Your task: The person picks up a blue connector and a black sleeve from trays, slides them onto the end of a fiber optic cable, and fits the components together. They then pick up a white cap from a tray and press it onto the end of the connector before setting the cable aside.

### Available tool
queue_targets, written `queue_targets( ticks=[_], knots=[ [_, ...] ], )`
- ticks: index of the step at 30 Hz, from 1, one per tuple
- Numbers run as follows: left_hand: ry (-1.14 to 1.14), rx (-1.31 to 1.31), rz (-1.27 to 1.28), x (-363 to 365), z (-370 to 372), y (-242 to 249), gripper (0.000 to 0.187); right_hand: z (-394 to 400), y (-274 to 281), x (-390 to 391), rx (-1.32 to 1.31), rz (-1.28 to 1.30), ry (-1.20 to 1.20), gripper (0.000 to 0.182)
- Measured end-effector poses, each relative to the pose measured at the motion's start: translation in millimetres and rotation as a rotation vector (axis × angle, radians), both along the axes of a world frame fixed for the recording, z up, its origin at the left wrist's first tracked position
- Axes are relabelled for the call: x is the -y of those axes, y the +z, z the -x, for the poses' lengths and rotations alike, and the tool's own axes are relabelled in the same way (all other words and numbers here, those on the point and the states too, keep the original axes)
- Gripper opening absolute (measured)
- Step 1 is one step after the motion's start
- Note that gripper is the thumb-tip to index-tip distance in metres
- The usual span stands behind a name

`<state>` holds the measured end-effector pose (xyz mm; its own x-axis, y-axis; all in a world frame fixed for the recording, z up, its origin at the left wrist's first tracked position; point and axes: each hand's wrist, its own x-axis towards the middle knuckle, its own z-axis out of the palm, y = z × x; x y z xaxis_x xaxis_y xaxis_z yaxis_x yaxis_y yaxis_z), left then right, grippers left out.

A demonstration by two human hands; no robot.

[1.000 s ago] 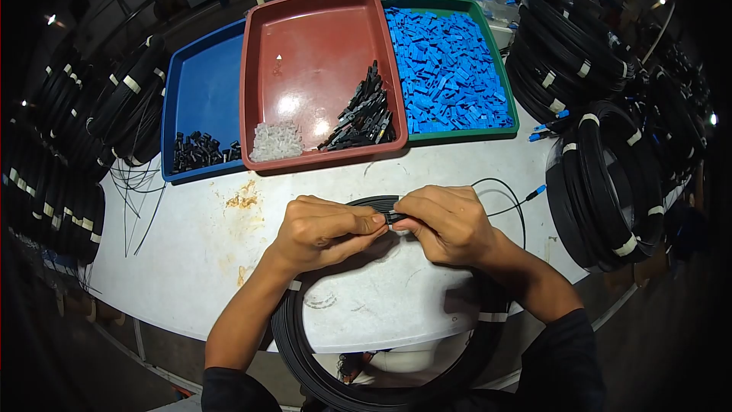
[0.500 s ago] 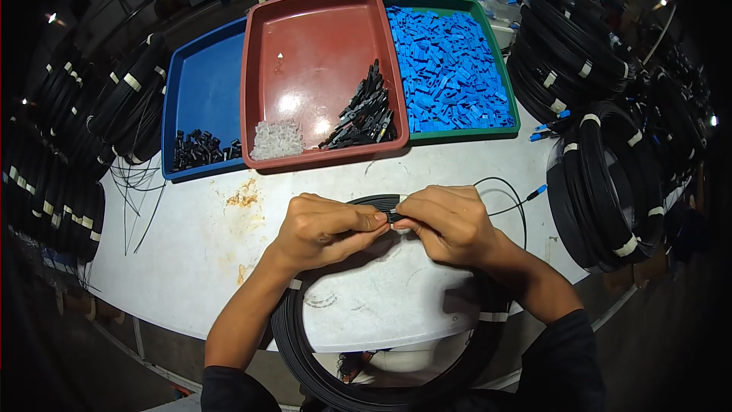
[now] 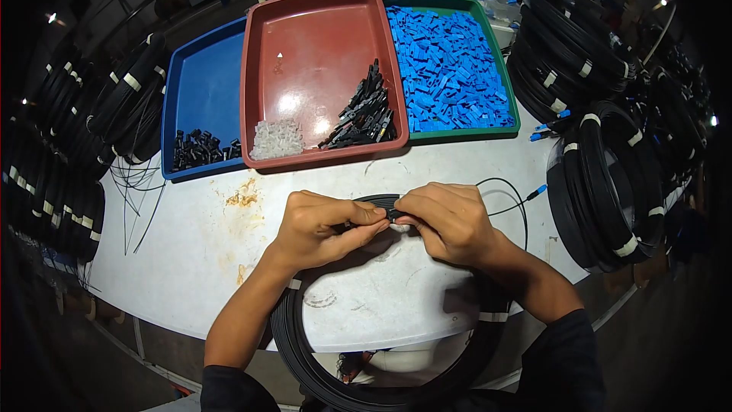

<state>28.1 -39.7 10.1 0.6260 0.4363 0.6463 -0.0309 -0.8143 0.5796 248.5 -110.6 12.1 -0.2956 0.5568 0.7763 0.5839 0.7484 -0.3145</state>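
Observation:
A coil of black cable (image 3: 288,328) lies in front of me, bound with white tape and reaching over the table's near edge. Above its far side, my left hand (image 3: 324,227) and my right hand (image 3: 446,221) meet fingertip to fingertip. Both are closed in a pinch on a small black connector piece (image 3: 393,215), mostly covered by the fingers. To the right of my right hand, a loose cable end curves out and carries a blue connector (image 3: 537,192).
Behind my hands stand a blue tray (image 3: 202,91) with black caps, a red tray (image 3: 320,38) with clear pieces and black connector parts, and a green tray (image 3: 499,69) full of blue pieces. Taped cable coils (image 3: 591,183) flank the white table (image 3: 191,259) on both sides.
My hands have shifted very slightly at the pinch, with the right fingers now a little higher around the black piece. Nothing else has visibly moved.

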Motion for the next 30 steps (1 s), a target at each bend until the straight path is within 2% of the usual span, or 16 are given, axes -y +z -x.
queue_targets(
  ticks=[3, 5, 7, 9, 10, 12, 13, 15, 16, 18, 19, 22, 23, 27, 29, 30],
  knots=[
    [-0.027, 0.006, 0.098, 2.5, -0.8, 4.0, 0.013, -3.4, 0.8, 2.4, 0.061, -0.065, -0.013, 0.019],
    [-0.036, -0.062, -0.131, 1.2, -0.4, 5.6, 0.012, -5.1, 2.5, 4.3, 0.031, 0.135, 0.012, 0.022],
    [-0.020, -0.068, -0.235, 1.4, -1.8, 7.7, 0.010, -4.5, 0.5, 1.5, -0.001, 0.106, 0.027, 0.024],
    [-0.014, -0.021, -0.024, 1.0, -0.1, 5.8, 0.009, -1.3, 1.1, -1.0, -0.030, 0.078, 0.051, 0.025],
    [-0.011, -0.019, -0.024, 1.7, 0.3, 6.0, 0.009, 0.2, 3.5, -1.1, -0.009, 0.002, 0.049, 0.024],
    [-0.019, -0.042, 0.232, 4.5, -0.2, 6.8, 0.009, -3.7, 6.5, 0.5, 0.090, -0.115, 0.044, 0.020],
    [-0.018, -0.041, 0.233, 6.4, -0.6, 8.2, 0.009, -3.4, 5.5, 0.3, 0.091, -0.114, 0.045, 0.020],
    [-0.084, 0.003, 0.588, 9.6, -0.7, 11.4, 0.007, -1.6, 2.2, 0.1, 0.066, -0.248, 0.069, 0.020],
    [-0.084, 0.002, 0.589, 7.8, -1.1, 9.5, 0.007, -1.7, 2.8, 1.7, 0.096, -0.266, 0.075, 0.022],
    [-0.094, -0.003, 0.190, 2.1, -2.7, 4.6, 0.009, -5.2, 2.7, 2.8, 0.076, -0.170, 0.099, 0.023],
    [-0.095, -0.006, 0.191, 2.9, -2.6, 6.3, 0.009, -6.0, 2.4, 3.5, 0.054, -0.072, 0.121, 0.024],
    [0.039, -0.048, -0.324, 7.1, -5.2, 11.2, 0.014, -7.0, -6.7, -3.8, -0.078, -0.015, 0.170, 0.030],
    [0.041, -0.046, -0.325, 7.5, -4.8, 11.5, 0.014, -7.1, -7.2, -4.7, -0.124, 0.029, 0.181, 0.032],
    [0.006, -0.005, -0.079, 6.5, -1.8, 8.9, 0.011, -1.7, -0.5, -1.7, -0.021, -0.100, 0.119, 0.028],
    [-0.058, -0.002, 0.573, 11.1, -2.5, 12.3, 0.009, -2.1, 5.1, 2.2, 0.072, -0.126, 0.082, 0.023],
    [-0.089, 0.004, 0.732, 11.1, -3.2, 11.4, 0.009, -0.9, 5.2, 2.3, 0.114, -0.211, 0.073, 0.021]
  ],
)
